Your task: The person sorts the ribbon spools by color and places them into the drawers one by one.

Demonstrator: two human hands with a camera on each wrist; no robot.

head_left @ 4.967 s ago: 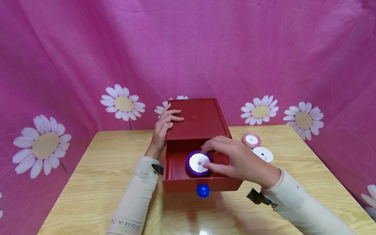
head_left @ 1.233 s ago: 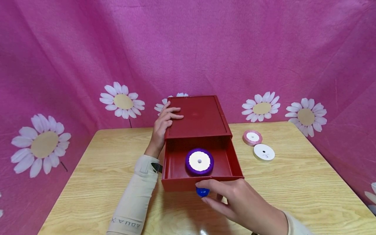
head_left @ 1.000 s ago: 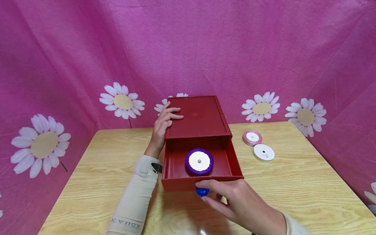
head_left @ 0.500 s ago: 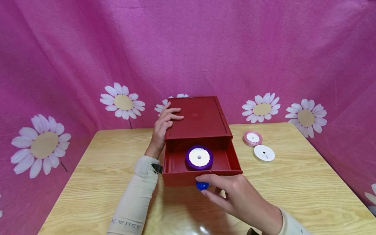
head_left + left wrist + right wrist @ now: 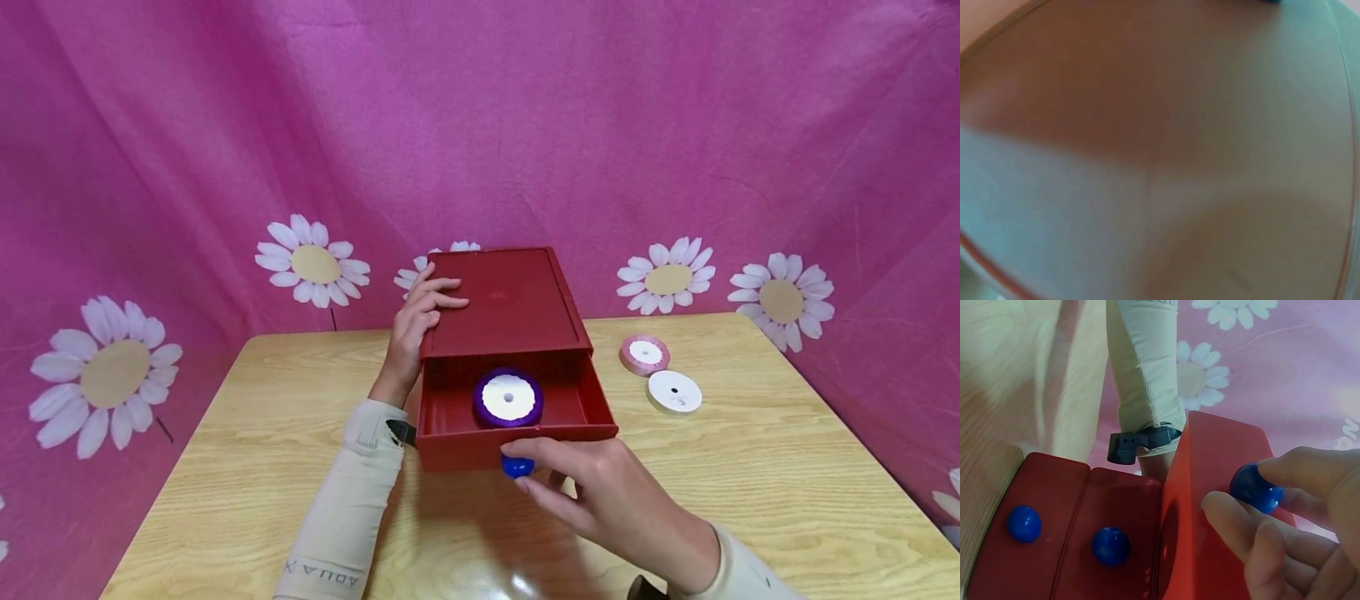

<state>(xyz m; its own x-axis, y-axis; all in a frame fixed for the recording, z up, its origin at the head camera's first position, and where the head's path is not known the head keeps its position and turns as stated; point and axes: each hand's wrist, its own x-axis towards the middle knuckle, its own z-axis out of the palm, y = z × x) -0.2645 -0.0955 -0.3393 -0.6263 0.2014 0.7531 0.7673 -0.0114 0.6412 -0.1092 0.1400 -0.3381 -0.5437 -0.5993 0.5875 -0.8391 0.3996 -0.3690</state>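
A red drawer cabinet [image 5: 502, 304] stands mid-table with its top drawer [image 5: 461, 452] pulled partway out. Thumb and fingers of my right hand [image 5: 618, 504] pinch the blue knob [image 5: 518, 466] on that drawer's front. Inside the drawer lies a roll of purple ribbon [image 5: 495, 405] with a white face. My left hand [image 5: 412, 327] rests along the cabinet's upper left edge, fingers spread over its top. The right wrist view shows closed drawers below, each with a blue knob [image 5: 1110, 546]. Only a blurred pale surface fills the left wrist view.
To the right on the wooden table [image 5: 750, 467] lie a pink ribbon roll [image 5: 633, 362] and a white spool [image 5: 675, 402], side by side. A magenta curtain [image 5: 495, 117] with daisies hangs behind and at both sides.
Five seconds ago my right hand was at the purple ribbon roll in the drawer; since then it has taken the knob. Over the last second the drawer has slid slightly inward. My left hand stays put.
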